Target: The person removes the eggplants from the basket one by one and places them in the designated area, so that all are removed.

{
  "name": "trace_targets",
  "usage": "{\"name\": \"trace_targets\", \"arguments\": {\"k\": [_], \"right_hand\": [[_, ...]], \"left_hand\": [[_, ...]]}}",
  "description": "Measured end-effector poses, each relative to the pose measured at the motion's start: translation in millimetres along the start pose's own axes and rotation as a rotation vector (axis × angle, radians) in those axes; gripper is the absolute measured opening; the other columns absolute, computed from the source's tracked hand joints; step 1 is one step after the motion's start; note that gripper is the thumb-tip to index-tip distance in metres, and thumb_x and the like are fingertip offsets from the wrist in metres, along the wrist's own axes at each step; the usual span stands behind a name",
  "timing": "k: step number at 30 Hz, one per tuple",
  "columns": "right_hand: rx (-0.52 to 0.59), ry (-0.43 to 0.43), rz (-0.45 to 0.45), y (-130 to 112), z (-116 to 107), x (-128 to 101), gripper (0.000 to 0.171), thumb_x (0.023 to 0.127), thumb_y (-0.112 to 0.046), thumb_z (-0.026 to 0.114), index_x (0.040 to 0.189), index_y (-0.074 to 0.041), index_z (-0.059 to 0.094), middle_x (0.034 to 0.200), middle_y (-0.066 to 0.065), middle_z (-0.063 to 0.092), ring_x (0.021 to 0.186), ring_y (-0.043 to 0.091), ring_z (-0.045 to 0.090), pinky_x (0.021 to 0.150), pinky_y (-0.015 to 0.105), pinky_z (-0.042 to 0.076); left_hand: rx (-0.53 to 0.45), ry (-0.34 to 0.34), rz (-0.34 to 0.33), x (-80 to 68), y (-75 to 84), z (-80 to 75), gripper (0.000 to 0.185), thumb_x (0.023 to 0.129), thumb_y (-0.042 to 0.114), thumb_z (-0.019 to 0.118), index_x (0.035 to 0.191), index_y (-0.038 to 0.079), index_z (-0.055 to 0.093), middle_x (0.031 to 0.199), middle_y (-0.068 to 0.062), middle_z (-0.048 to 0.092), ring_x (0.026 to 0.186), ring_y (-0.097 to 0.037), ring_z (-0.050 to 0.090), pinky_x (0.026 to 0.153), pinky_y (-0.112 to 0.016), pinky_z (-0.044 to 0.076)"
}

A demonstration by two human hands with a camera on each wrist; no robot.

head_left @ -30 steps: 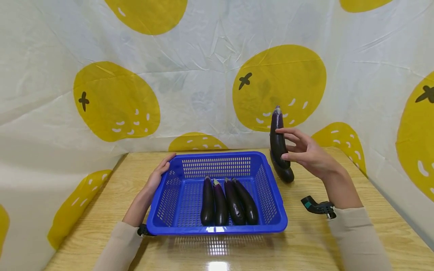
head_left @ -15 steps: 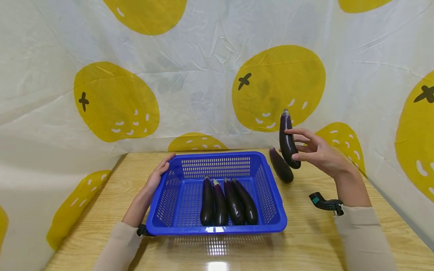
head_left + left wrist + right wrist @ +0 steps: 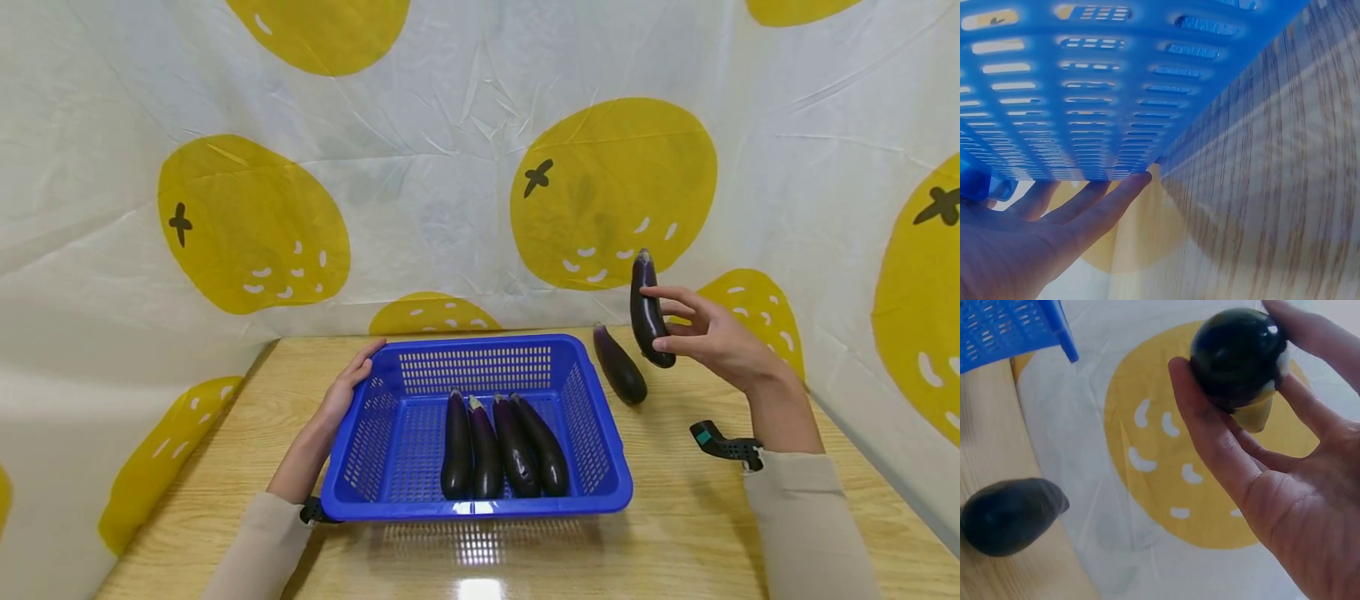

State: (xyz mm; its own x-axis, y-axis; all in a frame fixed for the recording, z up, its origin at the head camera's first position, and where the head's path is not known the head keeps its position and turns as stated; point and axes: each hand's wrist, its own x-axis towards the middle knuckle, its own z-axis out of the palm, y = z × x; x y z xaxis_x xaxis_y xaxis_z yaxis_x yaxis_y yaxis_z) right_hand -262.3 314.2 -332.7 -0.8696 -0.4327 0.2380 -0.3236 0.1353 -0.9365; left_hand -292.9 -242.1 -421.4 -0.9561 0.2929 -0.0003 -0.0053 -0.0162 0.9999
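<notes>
Blue basket [image 3: 600, 492] near the front with four eggplants [image 3: 501, 454] side by side, steadied by flat left hand [image 3: 347, 393] on its wall, then loose eggplant [image 3: 620, 375] on table [image 3: 675, 517], farthest held eggplant [image 3: 648, 310] upright, pinched by right hand [image 3: 712, 337].

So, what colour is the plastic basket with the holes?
The perforated plastic basket is bright blue; the head view shows this best.

Glossy eggplant [image 3: 648, 310] — perforated plastic basket [image 3: 592, 417] — shiny wood-grain table [image 3: 675, 517].
</notes>
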Motion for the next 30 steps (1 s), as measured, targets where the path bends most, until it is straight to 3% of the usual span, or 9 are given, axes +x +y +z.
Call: {"name": "trace_targets", "arguments": {"k": [11,21,30], "right_hand": [[-0.069,0.024,0.105,14,-8,2,0.074,0.099,0.002,0.061,0.163,-0.019,0.030,0.145,0.000,0.045,0.118,0.013,0.061,0.091,0.026,0.056],[-0.149,0.054,0.136,28,-12,3,0.073,0.099,-0.005,0.065,0.162,-0.021,0.033,0.152,0.020,0.038,0.119,0.011,0.056,0.090,0.025,0.055],[-0.176,0.085,0.182,37,-16,3,0.070,0.099,-0.010,0.068,0.160,-0.017,0.035,0.155,0.022,0.033,0.121,0.015,0.052,0.089,0.025,0.055]], "left_hand": [[-0.004,-0.011,-0.004,-1.9,0.8,-1.6,0.057,0.114,0.038,0.026,0.168,0.023,0.015,0.171,-0.011,0.022,0.127,-0.008,0.050,0.091,-0.021,0.052],[0.008,-0.013,-0.007,-1.6,0.4,-1.4,0.056,0.114,0.038,0.026,0.167,0.024,0.015,0.170,-0.011,0.022,0.129,-0.010,0.049,0.091,-0.021,0.052],[0.030,-0.004,-0.015,-0.8,0.5,-1.5,0.055,0.115,0.038,0.025,0.167,0.026,0.016,0.172,-0.008,0.020,0.141,-0.020,0.037,0.096,-0.020,0.049]]}}
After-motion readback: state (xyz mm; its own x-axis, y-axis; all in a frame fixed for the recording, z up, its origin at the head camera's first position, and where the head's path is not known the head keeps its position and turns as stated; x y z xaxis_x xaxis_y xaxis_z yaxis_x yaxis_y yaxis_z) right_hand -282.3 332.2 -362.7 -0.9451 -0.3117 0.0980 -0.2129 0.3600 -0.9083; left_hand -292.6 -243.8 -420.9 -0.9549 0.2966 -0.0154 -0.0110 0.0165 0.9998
